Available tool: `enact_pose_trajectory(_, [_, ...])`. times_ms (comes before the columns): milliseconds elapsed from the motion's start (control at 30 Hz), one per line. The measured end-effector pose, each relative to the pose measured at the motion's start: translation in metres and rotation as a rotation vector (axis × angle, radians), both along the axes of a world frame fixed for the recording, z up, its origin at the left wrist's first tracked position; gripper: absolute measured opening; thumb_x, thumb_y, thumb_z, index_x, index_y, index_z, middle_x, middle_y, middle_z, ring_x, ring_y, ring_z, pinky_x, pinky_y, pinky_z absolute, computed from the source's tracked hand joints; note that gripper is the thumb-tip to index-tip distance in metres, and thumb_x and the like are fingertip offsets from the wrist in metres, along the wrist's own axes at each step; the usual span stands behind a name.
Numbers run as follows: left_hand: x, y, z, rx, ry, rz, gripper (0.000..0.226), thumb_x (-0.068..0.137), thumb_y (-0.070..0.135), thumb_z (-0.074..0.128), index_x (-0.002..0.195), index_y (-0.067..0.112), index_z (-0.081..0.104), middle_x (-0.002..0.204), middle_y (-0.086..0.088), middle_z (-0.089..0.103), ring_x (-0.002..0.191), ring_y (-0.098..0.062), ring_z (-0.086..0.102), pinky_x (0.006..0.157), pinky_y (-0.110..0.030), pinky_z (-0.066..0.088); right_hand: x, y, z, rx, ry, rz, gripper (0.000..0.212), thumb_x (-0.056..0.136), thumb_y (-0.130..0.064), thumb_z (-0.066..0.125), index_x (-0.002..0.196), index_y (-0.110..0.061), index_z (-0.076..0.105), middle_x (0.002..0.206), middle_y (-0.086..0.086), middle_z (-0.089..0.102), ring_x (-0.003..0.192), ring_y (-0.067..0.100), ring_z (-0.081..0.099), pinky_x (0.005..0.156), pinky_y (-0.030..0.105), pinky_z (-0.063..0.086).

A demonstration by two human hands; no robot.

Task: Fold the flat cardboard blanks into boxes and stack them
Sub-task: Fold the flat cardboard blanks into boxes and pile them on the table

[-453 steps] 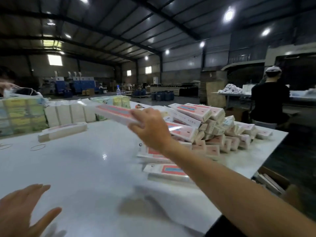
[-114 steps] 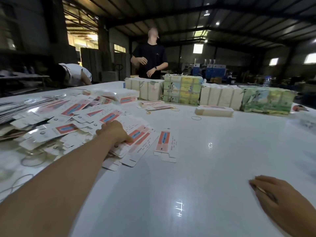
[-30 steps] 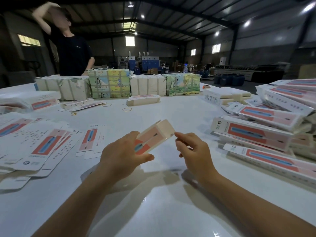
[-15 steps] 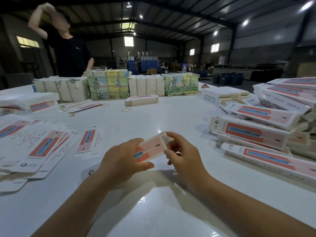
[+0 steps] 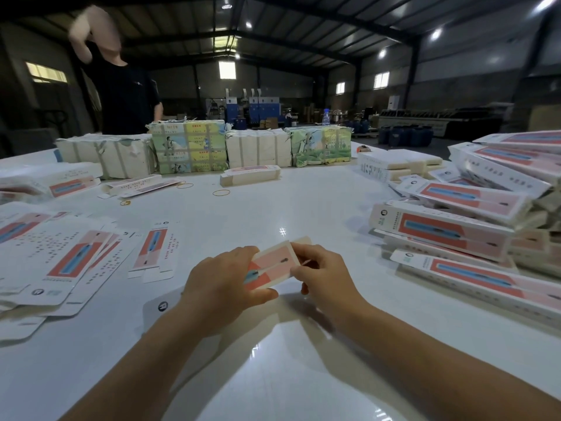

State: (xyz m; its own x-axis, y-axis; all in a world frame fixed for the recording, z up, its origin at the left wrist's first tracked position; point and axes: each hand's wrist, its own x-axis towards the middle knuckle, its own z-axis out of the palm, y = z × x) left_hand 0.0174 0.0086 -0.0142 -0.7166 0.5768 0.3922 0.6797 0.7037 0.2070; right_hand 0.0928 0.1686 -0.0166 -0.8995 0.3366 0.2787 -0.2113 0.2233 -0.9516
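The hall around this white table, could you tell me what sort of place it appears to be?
Most likely a packaging workshop in a factory or warehouse hall. Flat blanks lie spread on the table, folded boxes are stacked to the right, strapped paper bundles line the far edge, and blue drums stand under the steel roof.

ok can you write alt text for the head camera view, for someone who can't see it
Two bare hands, left hand and right hand, hold a small pink and white box above a white table. Flat blanks lie spread on the left; folded boxes are piled on the right, with wrapped bundles along the far edge.
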Motion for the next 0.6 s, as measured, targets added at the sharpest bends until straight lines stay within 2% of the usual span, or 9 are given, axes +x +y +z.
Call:
enact_pose_trajectory(133, [0.002,0.006,0.001,0.002,0.018,0.022,0.060,0.076,0.065,0.060,0.123,0.031,0.042,0.117,0.011,0.057,0.083,-0.010,0.056,0.070,-0.019,0.050,-0.001,0.001,0.002,-0.024,-0.021,0.015,0.044,0.085,0.007,0.048,0.105,-0.027,0.068,0.104,0.002,0.065,0.071,-0.003,0.056,0.058,0.009,0.042])
enact_pose_trajectory(200, [0.003,0.007,0.002,0.003,0.014,0.028,0.061,0.077,0.066,0.059,0.124,0.031,0.041,0.117,0.011,0.056,0.086,-0.011,0.058,0.074,-0.022,0.052,-0.002,0.002,0.002,0.086,-0.022,0.013,0.040,0.086,0.000,0.053,0.102,-0.034,0.067,0.104,0.001,0.060,0.081,0.004,0.056,0.068,0.013,0.043])
enact_pose_trajectory(267, [0.004,0.006,0.003,0.015,0.003,0.023,0.061,0.077,0.066,0.059,0.123,0.030,0.042,0.115,0.010,0.057,0.088,-0.011,0.059,0.077,-0.027,0.054,-0.002,0.005,0.003,0.197,-0.002,-0.091,0.037,0.085,-0.011,0.061,0.115,-0.032,0.062,0.106,-0.005,0.050,0.098,0.011,0.052,0.085,0.017,0.044])
enact_pose_trajectory(367, [0.007,0.004,0.005,0.057,-0.028,0.006,0.056,0.077,0.063,0.061,0.120,0.030,0.044,0.114,0.010,0.058,0.087,-0.013,0.061,0.078,-0.029,0.055,-0.002,0.015,0.006,0.231,-0.015,-0.270,0.077,0.081,-0.023,0.073,0.144,-0.030,0.030,0.130,-0.005,0.035,0.123,0.013,0.035,0.104,0.031,0.035])
enact_pose_trajectory(400, [0.008,0.004,0.006,0.058,-0.035,0.003,0.056,0.077,0.063,0.061,0.120,0.031,0.044,0.114,0.009,0.058,0.087,-0.013,0.061,0.077,-0.028,0.055,-0.002,0.017,0.008,0.120,-0.060,-0.247,0.088,0.079,-0.022,0.075,0.147,-0.032,0.020,0.137,-0.004,0.033,0.125,0.017,0.036,0.104,0.036,0.036])
enact_pose_trajectory(467, [0.010,0.004,0.005,0.055,-0.047,-0.006,0.057,0.077,0.062,0.061,0.123,0.031,0.043,0.117,0.009,0.057,0.088,-0.013,0.060,0.078,-0.026,0.055,-0.004,0.018,0.010,-0.330,-0.150,-0.074,0.096,0.079,-0.010,0.074,0.149,-0.033,0.013,0.138,0.006,0.044,0.113,0.026,0.052,0.093,0.041,0.045])
enact_pose_trajectory(533, [0.011,0.005,0.005,0.064,-0.064,-0.014,0.060,0.078,0.061,0.062,0.126,0.031,0.043,0.121,0.009,0.056,0.090,-0.013,0.060,0.078,-0.026,0.054,-0.006,0.016,0.011,-0.758,-0.167,0.141,0.074,0.082,0.006,0.064,0.144,-0.016,0.030,0.118,0.016,0.062,0.093,0.029,0.065,0.080,0.039,0.056])
enact_pose_trajectory(567, [0.012,0.005,0.006,0.068,-0.070,-0.018,0.061,0.078,0.060,0.062,0.127,0.031,0.042,0.121,0.009,0.056,0.091,-0.013,0.060,0.078,-0.026,0.054,-0.007,0.016,0.012,-0.807,-0.160,0.197,0.052,0.083,0.009,0.058,0.131,-0.003,0.044,0.105,0.017,0.068,0.087,0.029,0.068,0.073,0.035,0.058])
enact_pose_trajectory(600, [0.012,0.005,0.006,0.068,-0.073,-0.021,0.060,0.078,0.060,0.062,0.127,0.031,0.042,0.120,0.009,0.056,0.091,-0.013,0.060,0.078,-0.026,0.055,-0.007,0.016,0.012,-0.764,-0.154,0.211,0.033,0.085,0.010,0.056,0.117,0.001,0.055,0.096,0.016,0.071,0.083,0.028,0.070,0.069,0.032,0.058])
